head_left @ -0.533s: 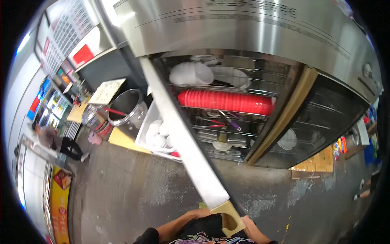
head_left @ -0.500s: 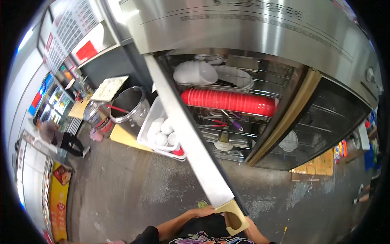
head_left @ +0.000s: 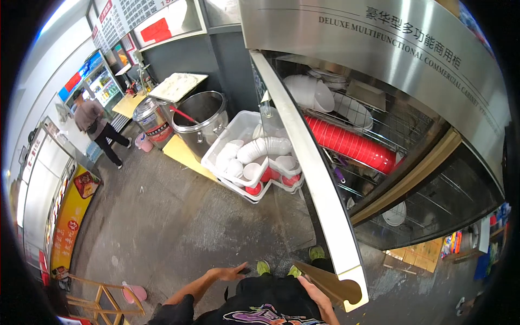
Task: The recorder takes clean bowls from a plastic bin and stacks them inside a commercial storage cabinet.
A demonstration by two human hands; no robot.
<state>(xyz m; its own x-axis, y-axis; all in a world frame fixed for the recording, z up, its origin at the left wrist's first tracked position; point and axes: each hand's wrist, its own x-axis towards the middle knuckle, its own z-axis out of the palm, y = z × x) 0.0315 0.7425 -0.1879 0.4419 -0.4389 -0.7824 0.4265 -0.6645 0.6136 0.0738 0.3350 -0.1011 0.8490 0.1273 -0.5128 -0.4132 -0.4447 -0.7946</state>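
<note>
the right hand [head_left: 313, 286] rests on the near edge of the tall shiny steel cabinet door [head_left: 303, 162], fingers laid against it, keeping it swung wide. the left hand [head_left: 230, 272] hangs open and empty. red bowls [head_left: 352, 145] lie stacked inside, easy to reach.

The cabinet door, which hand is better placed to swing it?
Right, probably. The right hand is at the cabinet door, by its lower corner; the left hand hangs free, apart from it.
</note>
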